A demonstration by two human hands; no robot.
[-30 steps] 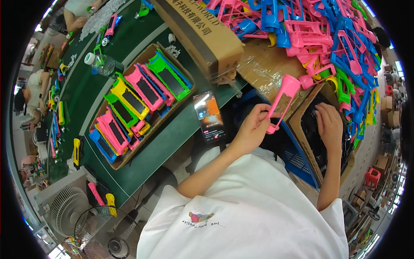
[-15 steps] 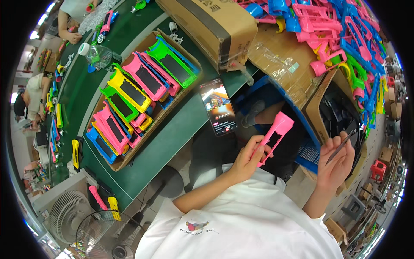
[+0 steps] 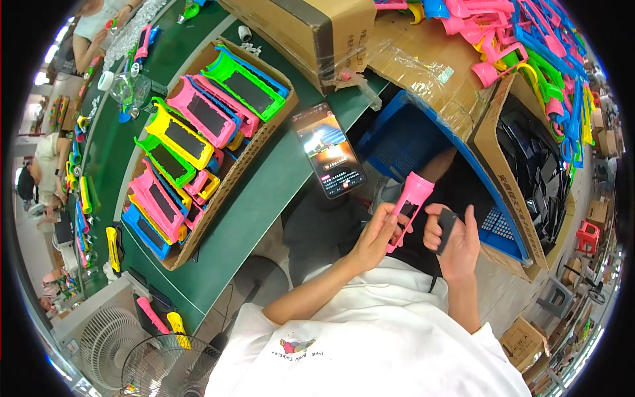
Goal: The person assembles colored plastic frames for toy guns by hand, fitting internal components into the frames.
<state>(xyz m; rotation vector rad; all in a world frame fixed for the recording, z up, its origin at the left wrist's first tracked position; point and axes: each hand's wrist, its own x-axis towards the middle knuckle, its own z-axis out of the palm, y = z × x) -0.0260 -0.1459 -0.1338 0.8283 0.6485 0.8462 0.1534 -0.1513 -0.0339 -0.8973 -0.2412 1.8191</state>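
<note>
My left hand is closed around a long pink plastic casing, its wide round end pointing up and away from me. A window runs along the casing's side. To the right, my right hand grips a thin dark rectangular panel between fingers and palm, a short gap from the casing. Beyond that hand an open cardboard box holds many loose black panels. On the table at left, a shallow cardboard tray holds pink, yellow, green and blue casings with dark panels set in them.
A lit phone lies on the green table edge. Behind it stands a closed carton. Loose coloured frames pile up at far right. A blue crate sits below. Fans, a bottle and co-workers are at left.
My right hand has come left and down from beside the box with the panel, now close to the pink casing. My left hand still holds the casing, slightly shifted. The whole view has shifted a little.
</note>
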